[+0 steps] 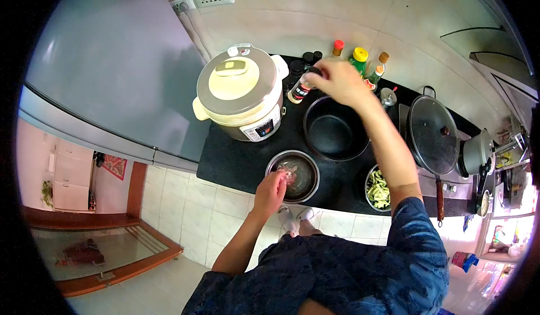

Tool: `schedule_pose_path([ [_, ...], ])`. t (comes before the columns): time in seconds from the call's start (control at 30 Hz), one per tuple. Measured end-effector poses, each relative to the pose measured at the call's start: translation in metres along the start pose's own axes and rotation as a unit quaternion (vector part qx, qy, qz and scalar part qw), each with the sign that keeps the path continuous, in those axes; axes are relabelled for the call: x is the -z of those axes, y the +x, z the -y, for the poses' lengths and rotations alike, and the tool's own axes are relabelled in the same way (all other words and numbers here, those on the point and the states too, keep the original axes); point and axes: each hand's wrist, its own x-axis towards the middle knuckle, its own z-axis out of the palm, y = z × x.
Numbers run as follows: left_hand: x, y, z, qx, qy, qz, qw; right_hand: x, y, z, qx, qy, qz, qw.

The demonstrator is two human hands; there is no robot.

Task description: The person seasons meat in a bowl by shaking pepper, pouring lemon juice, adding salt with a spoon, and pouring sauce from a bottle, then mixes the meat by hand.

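Note:
My right hand (336,80) is closed round the dark cap of a small seasoning jar (300,92) with a black and red label, held tilted behind the black pot (336,128). My left hand (271,191) is at the left rim of a steel bowl (308,175), its fingers together over the edge. Whether those fingers pinch anything is hidden. Pieces of pinkish meat (290,174) lie in the bowl, beside my left fingertips.
A large rice cooker (239,93) stands at the left. Bottles (360,56) line the wall. Sliced green vegetables (378,188) fill a bowl near the front edge. At the right are a lidded pan (433,135) and a pot (477,153). A grey fridge (118,62) is far left.

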Motion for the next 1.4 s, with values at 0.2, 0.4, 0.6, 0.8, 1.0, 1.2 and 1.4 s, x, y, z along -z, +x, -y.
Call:
schedule_pose_path([
  [0.2, 0.004, -0.017, -0.002, 0.070, -0.001, 0.034, 0.997, -0.153, 0.042, -0.076, -0.128, -0.194, 0.119, 0.965],
  [0.4, 0.008, -0.026, -0.002, 0.078, 0.004, 0.030, 0.997, -0.189, 0.053, -0.096, -0.195, -0.225, 0.200, 0.933],
  [0.6, 0.002, -0.018, 0.000, 0.063, 0.013, 0.025, 0.998, -0.166, 0.039, -0.111, -0.186, -0.191, 0.163, 0.950],
  [0.8, 0.004, -0.012, 0.000, 0.073, 0.014, 0.023, 0.997, -0.089, 0.008, -0.206, -0.164, -0.229, 0.193, 0.940],
  [1.0, -0.005, -0.003, -0.001, 0.042, 0.003, 0.015, 0.999, -0.094, -0.004, -0.271, -0.066, -0.144, 0.288, 0.945],
  [1.2, -0.014, -0.002, 0.000, 0.012, 0.023, 0.011, 1.000, -0.099, -0.010, -0.282, -0.080, -0.108, 0.278, 0.951],
  [1.4, -0.011, -0.001, -0.007, 0.058, 0.021, 0.025, 0.998, -0.068, -0.021, -0.269, -0.077, -0.141, 0.099, 0.982],
])
